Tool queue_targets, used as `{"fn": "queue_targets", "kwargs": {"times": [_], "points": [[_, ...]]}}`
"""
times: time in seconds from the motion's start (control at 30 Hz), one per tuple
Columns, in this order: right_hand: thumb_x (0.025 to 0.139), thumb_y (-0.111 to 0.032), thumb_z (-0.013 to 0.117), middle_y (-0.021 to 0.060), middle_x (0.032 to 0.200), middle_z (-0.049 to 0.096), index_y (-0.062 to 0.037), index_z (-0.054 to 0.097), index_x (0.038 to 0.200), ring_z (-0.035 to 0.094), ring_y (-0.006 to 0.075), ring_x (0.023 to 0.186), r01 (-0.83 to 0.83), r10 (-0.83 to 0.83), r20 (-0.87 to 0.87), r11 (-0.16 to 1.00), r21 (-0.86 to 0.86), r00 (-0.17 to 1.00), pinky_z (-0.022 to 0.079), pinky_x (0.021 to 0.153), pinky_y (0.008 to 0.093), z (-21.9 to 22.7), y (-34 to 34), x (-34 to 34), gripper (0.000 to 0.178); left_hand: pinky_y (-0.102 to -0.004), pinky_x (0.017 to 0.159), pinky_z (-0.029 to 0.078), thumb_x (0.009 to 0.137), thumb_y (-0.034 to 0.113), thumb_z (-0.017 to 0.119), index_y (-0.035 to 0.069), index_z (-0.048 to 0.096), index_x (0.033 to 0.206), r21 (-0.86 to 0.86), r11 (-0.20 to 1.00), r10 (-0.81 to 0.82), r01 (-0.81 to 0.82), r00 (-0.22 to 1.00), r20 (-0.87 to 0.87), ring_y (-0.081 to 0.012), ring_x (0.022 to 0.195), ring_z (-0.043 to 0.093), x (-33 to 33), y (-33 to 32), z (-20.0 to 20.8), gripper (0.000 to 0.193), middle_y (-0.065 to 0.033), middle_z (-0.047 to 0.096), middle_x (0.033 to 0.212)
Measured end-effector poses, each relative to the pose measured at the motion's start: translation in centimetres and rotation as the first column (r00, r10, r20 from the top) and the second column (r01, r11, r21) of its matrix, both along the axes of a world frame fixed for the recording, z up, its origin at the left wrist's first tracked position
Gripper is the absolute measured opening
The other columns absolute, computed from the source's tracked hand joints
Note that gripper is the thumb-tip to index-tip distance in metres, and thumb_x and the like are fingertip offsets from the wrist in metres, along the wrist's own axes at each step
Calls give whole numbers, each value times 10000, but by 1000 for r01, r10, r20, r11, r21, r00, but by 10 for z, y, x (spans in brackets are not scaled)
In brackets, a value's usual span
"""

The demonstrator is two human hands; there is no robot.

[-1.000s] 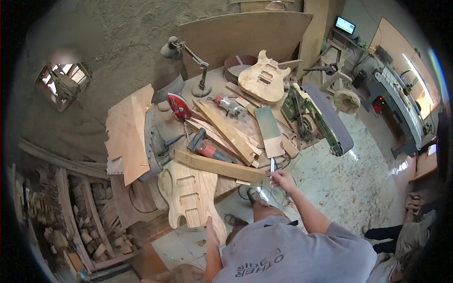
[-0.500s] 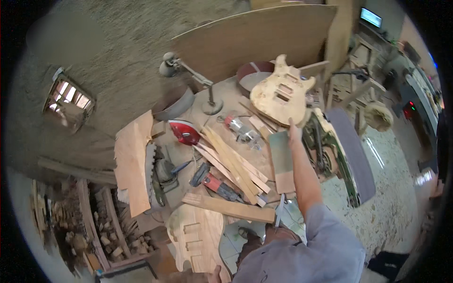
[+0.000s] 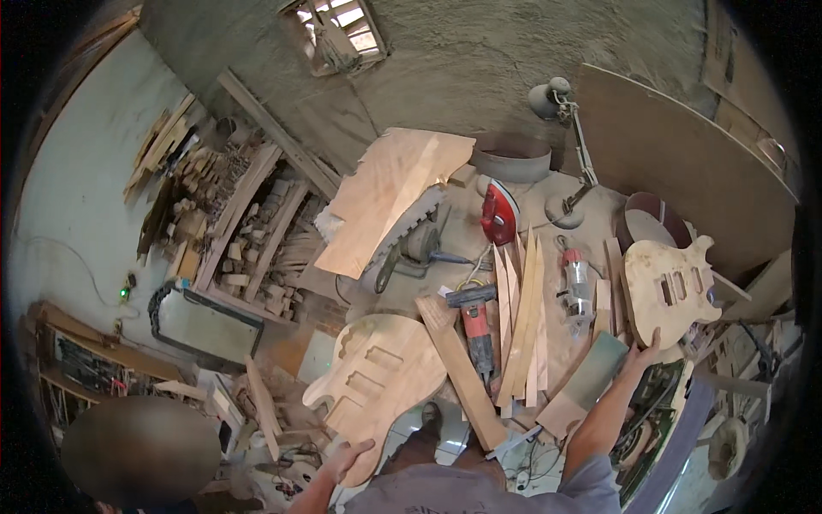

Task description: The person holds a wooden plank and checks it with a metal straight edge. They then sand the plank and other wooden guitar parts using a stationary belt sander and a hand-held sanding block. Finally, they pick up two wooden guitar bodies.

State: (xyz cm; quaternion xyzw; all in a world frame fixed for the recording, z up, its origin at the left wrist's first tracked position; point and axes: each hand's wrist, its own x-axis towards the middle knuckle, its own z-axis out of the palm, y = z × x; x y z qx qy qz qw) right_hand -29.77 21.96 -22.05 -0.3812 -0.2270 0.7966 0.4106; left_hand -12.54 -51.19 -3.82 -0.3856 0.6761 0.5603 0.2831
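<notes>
My left hand [image 3: 349,460] is closed on the narrow near end of an unpainted wooden guitar body [image 3: 392,360] with routed pockets, held out over the floor left of the bench. My right hand [image 3: 644,351] grips the near edge of a second, paler guitar body [image 3: 666,287] at the right end of the bench; my arm is stretched out to it. Beside that hand lies a flat block with a green-grey face [image 3: 592,368]. Between the two bodies are a thick wood plank [image 3: 462,373] and a red and black power tool [image 3: 476,330].
Thin wood strips [image 3: 521,325], a red iron [image 3: 498,214], a clear and red tool [image 3: 577,287] and a desk lamp [image 3: 575,163] occupy the bench [image 3: 548,253]. A ragged wood sheet [image 3: 394,193] overhangs its left side. Offcuts [image 3: 257,248] fill a rack at left. A blurred person [image 3: 141,454] is lower left.
My view has swung to the left, so the bench appears farther right. More of my left hand and its guitar body shows. Both hands keep hold of their guitar bodies.
</notes>
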Motion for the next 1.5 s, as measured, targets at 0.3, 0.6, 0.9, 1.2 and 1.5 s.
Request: {"fn": "queue_targets", "kwargs": {"times": [0.3, 0.6, 0.9, 1.2, 1.5], "points": [[832, -190, 767, 139, 1205, 649, 22, 603, 1240, 641, 271, 1087, -123, 126, -59, 991, 45, 990, 557, 915, 396, 18, 2, -7, 488, -338, 743, 566, 907, 321, 728, -28, 672, 1120, 72, 995, 60, -67, 994, 96, -203, 854, 706, 6, -10, -23, 412, -99, 723, 1057], [823, -113, 747, 150, 1254, 623, 34, 549, 1296, 629, 300, 1129, -108, 111, -68, 993, 52, 991, 572, 908, 435, 79, -56, -5, 533, -345, 781, 579, 910, 251, 721, -2, 583, 1267, 166, 984, 63, -65, 998, 20, -218, 918, 711, 3, -3, -8, 458, -103, 711, 1081], [824, -80, 736, 64, 1103, 669, -37, 598, 1186, 663, 195, 973, -96, 93, -81, 995, -38, 992, 567, 740, 327, 177, -189, 62, 390, -334, 836, 531, 879, 304, 740, -80, 582, 1249, 302, 949, -93, 93, 996, -14, -213, 938, 671, -9, -7, -25, 557, -114, 686, 1085], [778, -52, 779, 78, 1119, 678, -28, 557, 1277, 685, 173, 960, -228, 233, -146, 973, 45, 961, 577, 822, 315, 239, -394, 147, 547, -358, 938, 492, 969, 367, 597, -38, 564, 1290, 505, 793, -324, 341, 938, -124, -218, 1075, 608, -8, -58, -56, 517, -93, 630, 1201], [819, -116, 702, 137, 1193, 653, -6, 499, 1350, 668, 240, 1064, -182, 189, -41, 975, 126, 981, 562, 924, 354, 272, -542, 249, 579, -332, 958, 486, 931, 343, 687, -42, 557, 1306, 579, 784, -150, 223, 974, -172, -194, 1087, 601, -12, -109, -149, 552, -76, 635, 1191]]}}
